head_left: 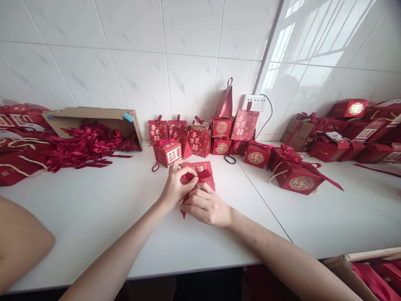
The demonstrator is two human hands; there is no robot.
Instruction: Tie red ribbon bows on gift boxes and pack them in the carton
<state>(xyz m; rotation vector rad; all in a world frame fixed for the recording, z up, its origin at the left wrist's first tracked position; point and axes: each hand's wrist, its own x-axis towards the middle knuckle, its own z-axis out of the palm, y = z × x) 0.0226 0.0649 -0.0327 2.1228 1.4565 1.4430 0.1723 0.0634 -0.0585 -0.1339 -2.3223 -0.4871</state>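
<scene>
A red gift box (206, 167) with printed characters lies on the white table in front of me. Across its top runs a dark red ribbon (205, 174) gathered into a bow, and one ribbon tail hangs toward me. My left hand (177, 182) is at the box's left side, thumb and forefinger pinching the ribbon near the knot. My right hand (206, 205) rests over the near side, its fingers curled and closed on the ribbon just below the bow. The fingers hide part of the knot and the lower half of the box.
Several finished red boxes (200, 140) stand against the tiled wall, with more boxes (300, 177) at right. A tipped cardboard box (94, 112) spills red ribbons (84, 146) at left. A black ring (230, 159) lies behind. Another person's arm (21, 242) reaches in at lower left.
</scene>
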